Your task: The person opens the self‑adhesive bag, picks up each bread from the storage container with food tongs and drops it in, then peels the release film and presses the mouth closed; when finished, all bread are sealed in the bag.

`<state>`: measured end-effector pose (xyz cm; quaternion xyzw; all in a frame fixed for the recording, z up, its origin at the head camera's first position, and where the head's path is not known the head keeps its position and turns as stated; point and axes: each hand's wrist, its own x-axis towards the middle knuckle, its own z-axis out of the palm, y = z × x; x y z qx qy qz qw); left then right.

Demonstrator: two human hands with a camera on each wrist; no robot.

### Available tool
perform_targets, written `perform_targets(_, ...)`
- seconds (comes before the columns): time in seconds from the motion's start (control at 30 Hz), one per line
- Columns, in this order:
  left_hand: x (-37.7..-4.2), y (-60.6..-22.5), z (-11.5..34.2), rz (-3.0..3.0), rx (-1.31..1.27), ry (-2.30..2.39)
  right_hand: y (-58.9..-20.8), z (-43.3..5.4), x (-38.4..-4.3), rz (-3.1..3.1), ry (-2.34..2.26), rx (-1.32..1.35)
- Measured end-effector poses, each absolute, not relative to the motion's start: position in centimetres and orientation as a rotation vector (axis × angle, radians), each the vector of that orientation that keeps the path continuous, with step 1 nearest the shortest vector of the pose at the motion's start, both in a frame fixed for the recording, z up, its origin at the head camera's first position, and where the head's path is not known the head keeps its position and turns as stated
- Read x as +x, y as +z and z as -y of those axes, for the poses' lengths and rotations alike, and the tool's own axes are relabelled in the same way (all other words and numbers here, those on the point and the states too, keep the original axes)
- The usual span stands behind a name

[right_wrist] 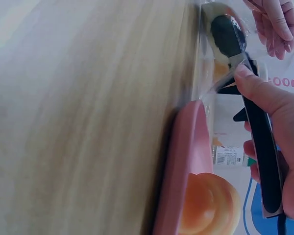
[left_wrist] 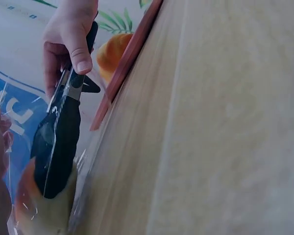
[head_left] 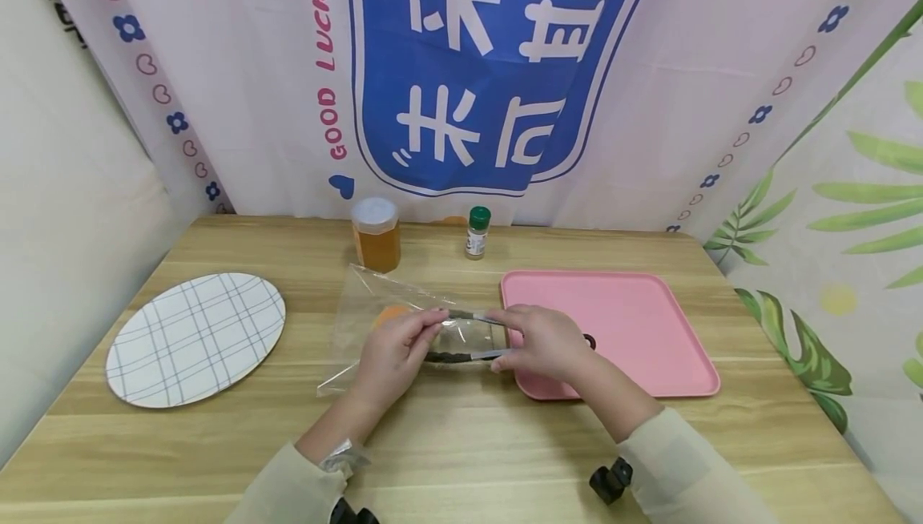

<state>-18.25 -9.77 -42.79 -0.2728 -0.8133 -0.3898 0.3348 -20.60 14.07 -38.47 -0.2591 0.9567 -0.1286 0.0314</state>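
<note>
My right hand (head_left: 541,340) grips a pair of black-and-silver tongs (right_wrist: 259,147) by the handles. The tongs' dark heads reach into a clear plastic bag (head_left: 349,332), one on each side of a bread roll (left_wrist: 46,213). At the bag's mouth my left hand (head_left: 392,356) pinches the film between thumb and fingers. In the head view only an orange patch of that roll shows behind the left hand. Another golden roll (right_wrist: 210,203) sits on the pink tray (head_left: 613,300), mostly hidden behind the right hand in the head view.
A checked white oval placemat (head_left: 198,340) lies at the left. Towards the back stand an amber jar (head_left: 377,239) with a pale lid and a small green-capped bottle (head_left: 477,234). A printed cloth (head_left: 267,107) hangs behind the wooden table (head_left: 447,460).
</note>
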Motion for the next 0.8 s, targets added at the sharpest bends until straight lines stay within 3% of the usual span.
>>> perform_targets(0.8, -17.9, -42.8, 9.5, 2.165, -0.668, -1.049, -39.3, -13.0, -20.8, -2.884, -0.619, -0.652)
